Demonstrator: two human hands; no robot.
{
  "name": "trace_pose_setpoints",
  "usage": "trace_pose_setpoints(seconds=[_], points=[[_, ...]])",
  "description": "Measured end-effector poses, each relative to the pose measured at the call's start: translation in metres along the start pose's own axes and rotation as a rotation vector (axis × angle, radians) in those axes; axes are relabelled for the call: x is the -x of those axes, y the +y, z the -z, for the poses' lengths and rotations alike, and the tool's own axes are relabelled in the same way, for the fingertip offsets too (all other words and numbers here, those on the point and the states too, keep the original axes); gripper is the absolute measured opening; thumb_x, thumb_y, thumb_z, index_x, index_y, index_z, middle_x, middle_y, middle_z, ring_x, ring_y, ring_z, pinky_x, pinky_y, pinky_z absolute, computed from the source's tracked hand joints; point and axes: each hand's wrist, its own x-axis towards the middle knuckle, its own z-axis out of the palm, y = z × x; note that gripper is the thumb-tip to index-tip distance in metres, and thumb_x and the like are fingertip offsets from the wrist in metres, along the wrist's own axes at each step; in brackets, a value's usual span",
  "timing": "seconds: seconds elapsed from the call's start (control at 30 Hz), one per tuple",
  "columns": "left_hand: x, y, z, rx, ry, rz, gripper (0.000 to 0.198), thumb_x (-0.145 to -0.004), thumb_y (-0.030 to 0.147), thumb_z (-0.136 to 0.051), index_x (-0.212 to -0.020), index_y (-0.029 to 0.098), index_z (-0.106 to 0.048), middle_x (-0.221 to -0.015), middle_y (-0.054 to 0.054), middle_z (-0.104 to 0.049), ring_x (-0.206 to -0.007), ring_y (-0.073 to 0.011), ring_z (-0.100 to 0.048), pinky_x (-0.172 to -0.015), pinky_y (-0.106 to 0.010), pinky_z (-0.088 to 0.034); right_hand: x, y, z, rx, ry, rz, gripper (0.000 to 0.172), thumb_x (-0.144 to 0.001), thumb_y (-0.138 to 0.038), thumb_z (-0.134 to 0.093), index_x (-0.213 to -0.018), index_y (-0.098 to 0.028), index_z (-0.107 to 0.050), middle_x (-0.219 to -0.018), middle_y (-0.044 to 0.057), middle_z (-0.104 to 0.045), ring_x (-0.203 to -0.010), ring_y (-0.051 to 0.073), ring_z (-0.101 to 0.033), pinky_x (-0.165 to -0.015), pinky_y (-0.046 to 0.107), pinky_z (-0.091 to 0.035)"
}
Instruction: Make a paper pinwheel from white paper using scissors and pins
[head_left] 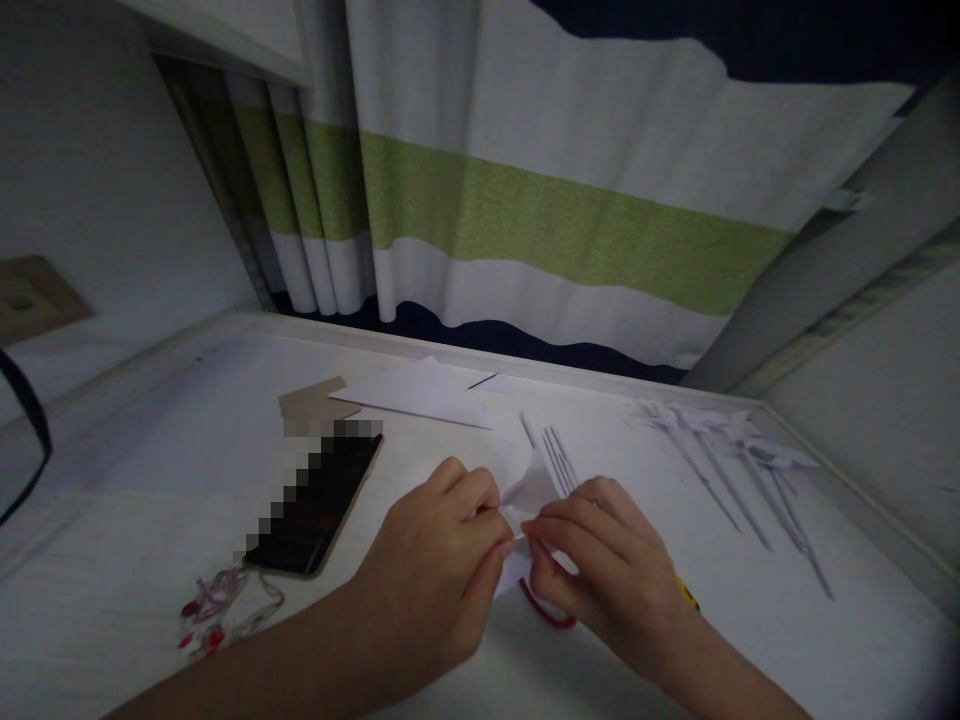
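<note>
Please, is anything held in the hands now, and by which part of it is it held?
Yes, paper: the left hand and right hand both pinch it, just below its raised peak; the exact edge or fold is hidden.

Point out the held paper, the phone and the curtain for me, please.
Held paper (pixel 537 483): head view, on its upper part.
Phone (pixel 328 517): head view, on its dark screen.
Curtain (pixel 555 228): head view, on its green stripe.

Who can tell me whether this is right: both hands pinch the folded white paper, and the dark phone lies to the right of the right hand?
Not quite. The head view shows the dark phone to the left of the left hand, not beyond the right hand. Both hands do pinch the folded white paper.
</note>
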Motion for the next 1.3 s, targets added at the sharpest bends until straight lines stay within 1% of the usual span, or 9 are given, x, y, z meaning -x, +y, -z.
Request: trace_pose_setpoints(seconds=[0.13,0.37,0.43,0.57,0.8,0.97,1.1,1.2,1.3], points=[[0.002,-0.001,0.001,-0.008,-0.02,0.007,0.016,-0.079,0.011,-0.041,-0.07,0.016,-0.053,-0.08,-0.003,-0.046,-0.077,-0.0169,-0.039,-0.066,-0.033,-0.033,-0.002,0.006,0.007,-0.211,-0.066,-0.177,0.012,-0.075,-0.01,-0.051,-0.083,-0.018,-0.055,-0.071,0.002,-0.058,-0.066,0.014,-0.048,-0.058,0.029,-0.041],[-0.001,-0.005,0.004,-0.077,-0.023,0.03,0.015,-0.078,0.013,-0.041,-0.07,0.016,-0.053,-0.08,-0.003,-0.046,-0.077,-0.0175,-0.039,-0.065,-0.033,-0.033,0.016,0.014,0.017,-0.055,0.086,-0.338,0.005,-0.078,-0.016,-0.048,-0.08,-0.018,-0.052,-0.068,0.002,-0.055,-0.063,0.014,-0.051,-0.055,0.026,-0.041],[-0.003,-0.009,0.005,-0.115,-0.011,0.043,0.015,-0.078,0.014,-0.042,-0.071,0.017,-0.055,-0.08,-0.003,-0.046,-0.077,-0.0177,-0.04,-0.066,-0.034,-0.033,0.028,0.015,0.011,0.055,-0.02,-0.425,0.006,-0.079,-0.021,-0.046,-0.078,-0.018,-0.051,-0.066,0.002,-0.054,-0.059,0.014,-0.051,-0.052,0.026,-0.041],[-0.008,-0.02,0.01,-0.21,0.056,0.098,0.016,-0.079,0.016,-0.042,-0.074,0.017,-0.057,-0.079,-0.004,-0.047,-0.077,-0.0184,-0.041,-0.067,-0.034,-0.034,0.052,0.012,-0.015,0.19,-0.559,-0.541,0.007,-0.075,-0.018,-0.05,-0.08,-0.017,-0.055,-0.075,0.007,-0.059,-0.073,0.022,-0.056,-0.064,0.035,-0.044],[-0.009,-0.028,0.018,-0.219,0.182,0.131,0.014,-0.078,0.019,-0.045,-0.077,0.016,-0.059,-0.079,-0.004,-0.048,-0.079,-0.0177,-0.043,-0.07,-0.033,-0.036,0.058,0.014,-0.05,0.137,-0.682,-0.641,0.018,-0.067,-0.007,-0.047,-0.081,-0.011,-0.059,-0.082,0.016,-0.062,-0.073,0.026,-0.058,-0.06,0.033,-0.044],[-0.009,-0.024,0.021,-0.197,0.236,0.147,0.013,-0.078,0.018,-0.045,-0.077,0.015,-0.057,-0.08,-0.004,-0.046,-0.078,-0.0176,-0.043,-0.07,-0.034,-0.036,0.059,0.028,-0.052,-0.047,-0.631,-0.733,0.005,-0.06,-0.012,-0.051,-0.064,-0.014,-0.053,-0.062,0.008,-0.06,-0.055,0.02,-0.056,-0.051,0.028,-0.04],[-0.007,-0.023,0.023,-0.166,0.266,0.147,0.013,-0.079,0.017,-0.044,-0.076,0.015,-0.057,-0.08,-0.003,-0.045,-0.077,-0.0168,-0.042,-0.069,-0.033,-0.036,0.056,0.034,-0.036,-0.281,-0.502,-0.79,0.013,-0.077,-0.024,-0.036,-0.08,-0.017,-0.046,-0.062,0.001,-0.056,-0.055,0.013,-0.054,-0.048,0.021,-0.041],[-0.007,-0.023,0.022,-0.151,0.324,0.128,0.012,-0.079,0.016,-0.045,-0.076,0.015,-0.057,-0.08,-0.004,-0.045,-0.076,-0.0166,-0.042,-0.068,-0.033,-0.036,0.053,0.032,-0.017,-0.491,-0.218,-0.907,0.027,-0.082,-0.041,-0.033,-0.094,-0.018,-0.042,-0.063,-0.001,-0.05,-0.05,0.011,-0.05,-0.043,0.019,-0.04],[-0.006,-0.022,0.022,-0.16,0.374,0.102,0.012,-0.078,0.016,-0.047,-0.076,0.015,-0.058,-0.078,-0.004,-0.045,-0.074,-0.0162,-0.041,-0.066,-0.032,-0.036,0.06,0.025,-0.003,-0.773,0.046,-0.876,0.052,-0.063,-0.06,-0.053,-0.1,-0.024,-0.043,-0.067,-0.002,-0.05,-0.05,0.011,-0.049,-0.042,0.019,-0.04]])
